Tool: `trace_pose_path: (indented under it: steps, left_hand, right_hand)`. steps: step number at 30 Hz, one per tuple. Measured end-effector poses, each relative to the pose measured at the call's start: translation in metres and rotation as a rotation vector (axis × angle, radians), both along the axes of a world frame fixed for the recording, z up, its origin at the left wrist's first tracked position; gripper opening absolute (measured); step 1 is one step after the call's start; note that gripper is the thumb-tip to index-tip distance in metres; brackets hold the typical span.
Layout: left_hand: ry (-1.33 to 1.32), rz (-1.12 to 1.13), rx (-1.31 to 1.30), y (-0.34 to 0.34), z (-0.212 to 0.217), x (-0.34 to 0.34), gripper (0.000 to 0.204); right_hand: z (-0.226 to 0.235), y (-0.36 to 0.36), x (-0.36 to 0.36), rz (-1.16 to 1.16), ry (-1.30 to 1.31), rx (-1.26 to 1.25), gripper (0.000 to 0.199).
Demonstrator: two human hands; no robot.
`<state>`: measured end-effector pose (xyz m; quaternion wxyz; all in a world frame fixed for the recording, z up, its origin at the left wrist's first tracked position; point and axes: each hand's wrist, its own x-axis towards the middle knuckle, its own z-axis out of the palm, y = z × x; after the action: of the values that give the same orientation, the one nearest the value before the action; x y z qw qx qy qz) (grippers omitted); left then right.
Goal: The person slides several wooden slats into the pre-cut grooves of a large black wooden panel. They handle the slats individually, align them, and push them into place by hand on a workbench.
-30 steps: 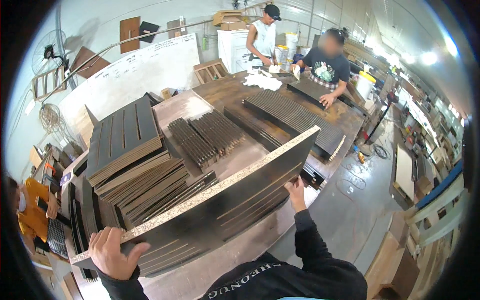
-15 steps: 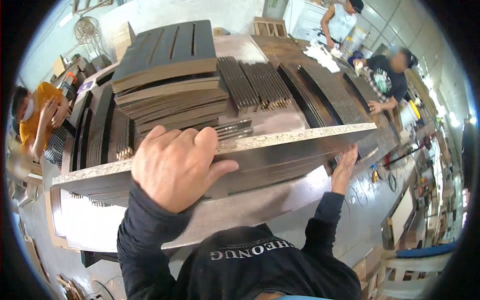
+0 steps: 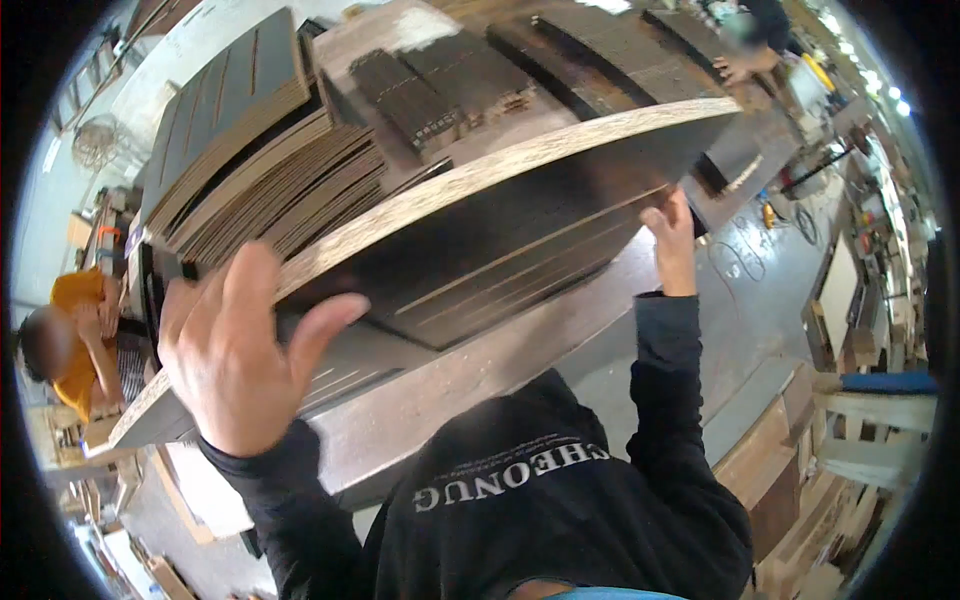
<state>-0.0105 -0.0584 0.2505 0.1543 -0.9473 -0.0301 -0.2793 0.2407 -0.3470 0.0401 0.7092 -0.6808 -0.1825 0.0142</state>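
A long dark panel (image 3: pixel 540 210) with a pale, raw particleboard edge stands on its side before me, slanting up from lower left to upper right. My left hand (image 3: pixel 232 350) is hooked over its upper edge near the left end, the thumb spread across the near face. At the panel's right end, my right hand (image 3: pixel 676 240) grips the lower corner with bent fingers. Grooves or slats run along the lower part of the near side, where blur hides the detail. Just beyond the panel rises a stack of dark slotted boards (image 3: pixel 225 75).
Bundles of dark strips (image 3: pixel 440 85) lie on the worktable behind the panel. A person in orange (image 3: pixel 85 345) is at the left, and a co-worker's hand (image 3: pixel 745 65) rests at the far right of the table. Wooden pieces (image 3: pixel 770 470) stand at my right.
My view has swung, and the panel now slants more steeply, its left end lower and right end higher. My left hand has shifted left, its thumb wider apart; my right hand has stayed by the right end.
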Motion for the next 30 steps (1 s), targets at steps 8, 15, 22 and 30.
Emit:
trace_pose_path:
  steps: [8,15,22,30]
  left_hand:
    - [0.049,0.040,-0.110,-0.001,-0.007,0.019,0.049]
    - [0.064,-0.092,-0.251,0.015,0.001,0.004,0.054]
    - [-0.004,0.056,-0.254,0.022,-0.007,-0.055,0.065]
    - [-1.327,0.216,-0.568,0.094,-0.087,-0.223,0.079]
  right_hand:
    - [-0.082,0.000,-0.029,-0.151,0.090,-0.372,0.063]
    - [-0.066,-0.003,-0.005,-0.345,-0.170,-0.053,0.054]
    - [0.020,-0.001,0.044,-0.014,-0.214,0.362,0.050]
    - [-0.010,-0.017,0.059,-0.103,-0.176,0.416,0.048]
